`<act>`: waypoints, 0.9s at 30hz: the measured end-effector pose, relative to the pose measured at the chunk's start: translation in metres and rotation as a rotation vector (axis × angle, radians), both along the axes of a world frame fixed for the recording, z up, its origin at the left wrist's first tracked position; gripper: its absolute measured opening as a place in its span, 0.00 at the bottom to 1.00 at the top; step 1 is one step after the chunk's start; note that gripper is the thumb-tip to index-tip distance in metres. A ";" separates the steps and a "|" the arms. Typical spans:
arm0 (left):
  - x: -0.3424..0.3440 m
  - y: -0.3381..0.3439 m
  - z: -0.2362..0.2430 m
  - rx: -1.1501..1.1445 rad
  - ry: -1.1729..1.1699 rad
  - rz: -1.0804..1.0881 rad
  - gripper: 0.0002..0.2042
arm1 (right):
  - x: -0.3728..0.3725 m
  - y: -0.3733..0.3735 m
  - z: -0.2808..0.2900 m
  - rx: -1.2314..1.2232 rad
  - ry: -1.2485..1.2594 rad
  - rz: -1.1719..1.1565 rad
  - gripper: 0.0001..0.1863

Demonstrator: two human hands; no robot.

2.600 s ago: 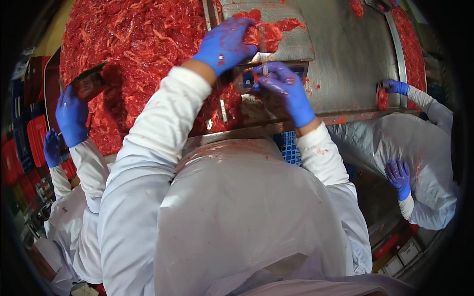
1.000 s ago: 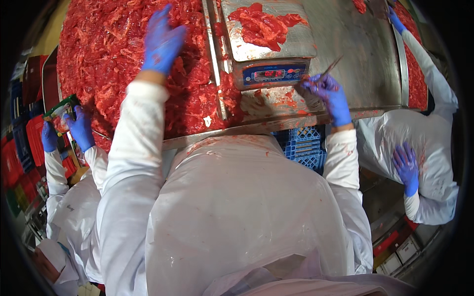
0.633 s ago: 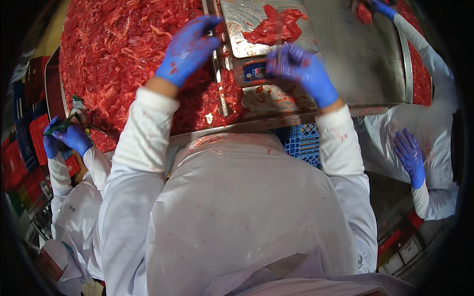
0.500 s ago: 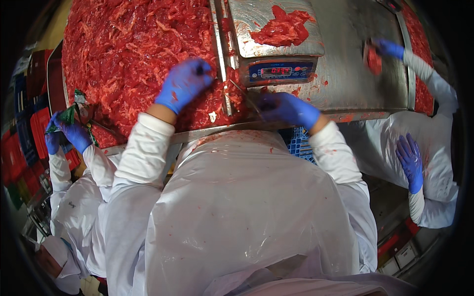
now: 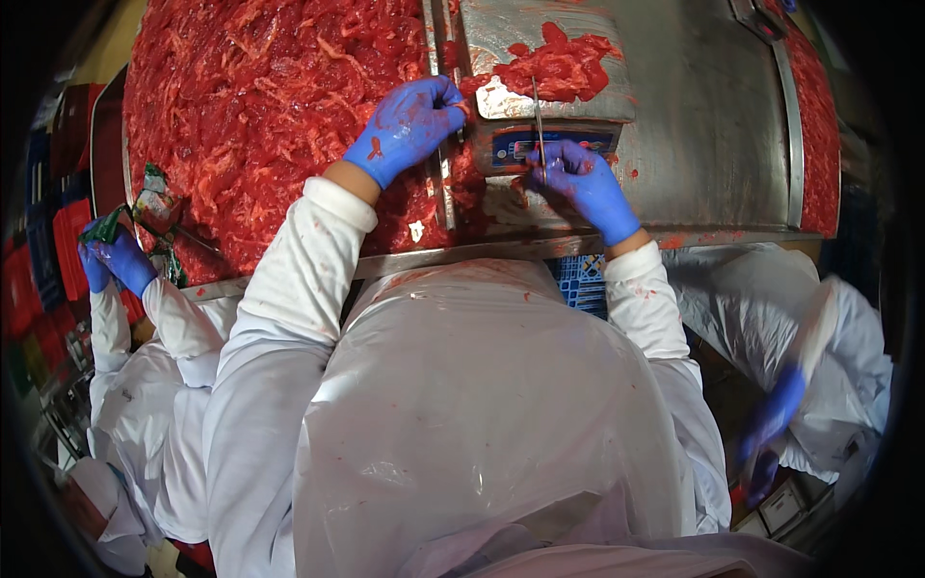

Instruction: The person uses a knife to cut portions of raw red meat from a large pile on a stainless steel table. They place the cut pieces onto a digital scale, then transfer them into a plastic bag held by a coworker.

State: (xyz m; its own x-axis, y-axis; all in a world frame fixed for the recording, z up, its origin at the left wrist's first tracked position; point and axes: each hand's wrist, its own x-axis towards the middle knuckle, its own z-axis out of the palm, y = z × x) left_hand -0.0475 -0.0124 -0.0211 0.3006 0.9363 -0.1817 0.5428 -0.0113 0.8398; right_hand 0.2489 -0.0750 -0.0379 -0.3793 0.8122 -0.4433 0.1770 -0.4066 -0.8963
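My left hand (image 5: 409,125), in a blue glove, is at the left edge of a metal scale (image 5: 511,19). Its fingers are pinched together, with a small red meat scrap (image 5: 473,85) at their tips. My gloved right hand (image 5: 586,183) is closed in front of the scale's blue display panel. It grips a long thin metal tool (image 5: 539,114), slender like tweezers or a narrow blade; its exact kind cannot be told. The tool's tip reaches a red meat piece (image 5: 570,67) lying on the scale's platform. A bright bare patch shows beside that meat.
A large mass of raw meat (image 5: 279,106) fills the left side behind a metal divider (image 5: 441,193). Bare steel table (image 5: 703,106) spans the right. At left, a co-worker's gloved hands (image 5: 125,255) hold green packaging. Another co-worker's blurred hand (image 5: 776,414) is at right.
My left hand has moved right from the meat mass to the scale. My right hand has risen, swinging the tool up to the meat there. The right co-worker's arm has withdrawn from the table.
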 end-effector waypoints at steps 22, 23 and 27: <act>0.027 0.005 -0.012 0.290 0.281 0.011 0.12 | -0.038 0.015 0.017 -0.299 0.484 -0.119 0.15; 0.025 0.005 -0.009 0.266 0.315 -0.019 0.12 | -0.040 0.022 0.013 -0.287 0.455 -0.138 0.13; 0.001 -0.023 -0.010 0.037 0.441 -0.212 0.13 | -0.044 0.035 0.020 -0.277 0.349 -0.252 0.08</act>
